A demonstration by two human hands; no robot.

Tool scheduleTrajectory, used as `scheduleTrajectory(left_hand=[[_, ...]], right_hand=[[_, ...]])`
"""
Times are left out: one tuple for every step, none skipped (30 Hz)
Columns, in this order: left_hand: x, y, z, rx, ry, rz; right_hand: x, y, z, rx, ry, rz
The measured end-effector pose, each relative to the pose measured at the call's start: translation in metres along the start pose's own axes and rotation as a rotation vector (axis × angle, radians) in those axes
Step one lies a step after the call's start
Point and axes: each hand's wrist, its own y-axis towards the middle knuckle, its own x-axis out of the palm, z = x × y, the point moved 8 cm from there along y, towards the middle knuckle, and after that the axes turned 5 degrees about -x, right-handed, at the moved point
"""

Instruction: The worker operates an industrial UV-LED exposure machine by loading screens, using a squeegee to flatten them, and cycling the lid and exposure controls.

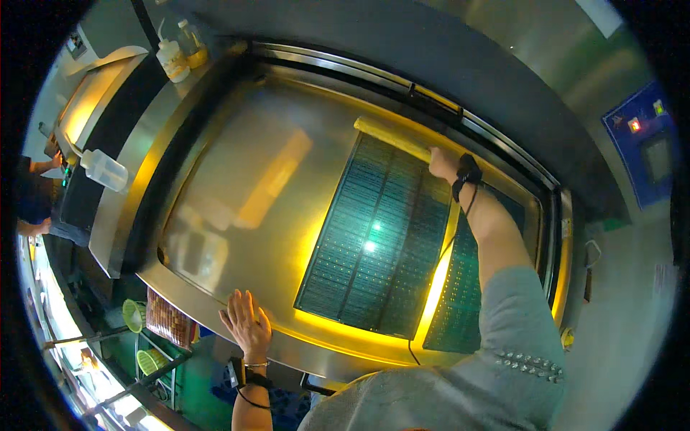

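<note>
My right hand (443, 164), with a black band at the wrist, is stretched to the far side of the metal table. Its fingers are closed on the right part of a long yellow bar (392, 138), perhaps a roller or a wiper. That bar lies along the far edge of a dark green gridded panel (374, 237), which looks like a circuit board. A second, similar panel (456, 305) lies to the right, partly hidden by my right arm. My left hand (248, 327) rests flat with spread fingers on the table's front rim.
The metal table (237, 165) has a raised frame. At the far left stand white squeeze bottles (172, 61), with another bottle (104, 171) nearer. A co-worker's hand (50, 164) shows at the left edge. A blue control panel (640, 144) is on the right; green baskets (151, 360) sit lower left.
</note>
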Motion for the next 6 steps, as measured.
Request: scheduleTrajectory(left_hand=[[0.0, -0.001, 0.0, 0.018, 0.005, 0.01], [0.0, -0.001, 0.001, 0.023, 0.006, 0.017], [-0.001, -0.001, 0.001, -0.002, -0.009, 0.003], [-0.003, -0.003, 0.001, -0.032, -0.022, -0.01], [-0.008, -0.006, 0.0, -0.038, -0.046, 0.012], [-0.012, -0.005, 0.003, -0.037, -0.08, 0.07]], right_hand=[[0.003, -0.017, -0.013, -0.063, 0.008, -0.042], [0.006, -0.033, -0.026, -0.122, 0.016, -0.082], [0.004, -0.057, -0.038, -0.128, 0.0, -0.154], [-0.001, -0.082, -0.057, -0.139, -0.013, -0.227], [0.006, -0.113, -0.071, -0.103, -0.012, -0.398], [-0.006, -0.132, -0.059, -0.074, -0.01, -0.384]])
